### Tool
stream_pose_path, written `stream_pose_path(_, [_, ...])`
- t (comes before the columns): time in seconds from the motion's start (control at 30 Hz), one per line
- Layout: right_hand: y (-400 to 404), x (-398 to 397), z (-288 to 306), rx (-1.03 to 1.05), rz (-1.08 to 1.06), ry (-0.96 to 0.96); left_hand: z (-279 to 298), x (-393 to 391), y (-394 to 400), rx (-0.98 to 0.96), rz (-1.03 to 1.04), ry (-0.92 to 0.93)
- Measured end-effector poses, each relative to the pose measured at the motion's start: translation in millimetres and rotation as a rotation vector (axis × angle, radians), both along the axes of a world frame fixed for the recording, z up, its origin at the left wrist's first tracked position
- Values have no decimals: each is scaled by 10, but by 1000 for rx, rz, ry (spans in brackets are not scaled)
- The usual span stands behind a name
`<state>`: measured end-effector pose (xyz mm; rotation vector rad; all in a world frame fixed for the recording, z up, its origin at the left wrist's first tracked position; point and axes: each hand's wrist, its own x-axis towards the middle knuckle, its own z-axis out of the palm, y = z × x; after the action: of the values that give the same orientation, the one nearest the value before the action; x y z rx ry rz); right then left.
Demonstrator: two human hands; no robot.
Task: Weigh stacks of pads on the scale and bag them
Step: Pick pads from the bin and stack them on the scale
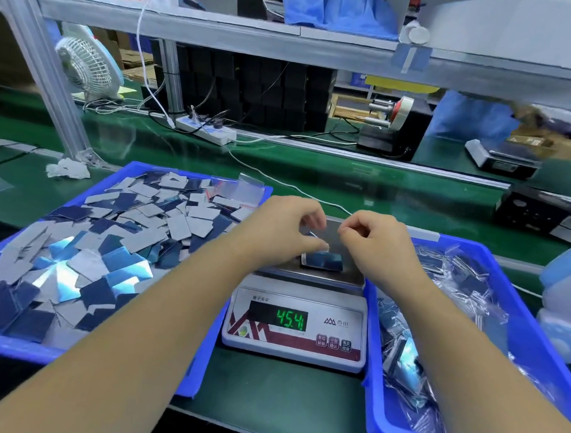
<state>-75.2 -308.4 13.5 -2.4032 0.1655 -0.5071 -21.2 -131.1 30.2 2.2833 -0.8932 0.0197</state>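
A white digital scale (294, 328) stands between two blue trays, its green display reading 45.4. On its steel pan lies a stack of blue pads (323, 261). Just above the stack, my left hand (278, 230) and my right hand (376, 240) each pinch an edge of a clear plastic bag (322, 232) held between them. The bag is nearly see-through and hard to make out. The left blue tray (168, 172) holds several loose blue and grey pads (113, 241).
The right blue tray (515, 311) holds several bagged pads. A power strip (206, 129), white cables, a small fan (88, 63) and a tape dispenser (393, 122) sit on the green belt behind. A second scale (502, 157) stands at the far right.
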Motion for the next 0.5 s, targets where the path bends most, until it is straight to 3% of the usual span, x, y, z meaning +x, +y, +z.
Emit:
stream_pose_path(0.23, [-58, -2, 1, -49, 41, 130, 58, 101, 265, -66, 155, 116])
stream_pose_path(0.5, [-106, -19, -7, -28, 109, 206, 43, 126, 250, 229, 188, 273])
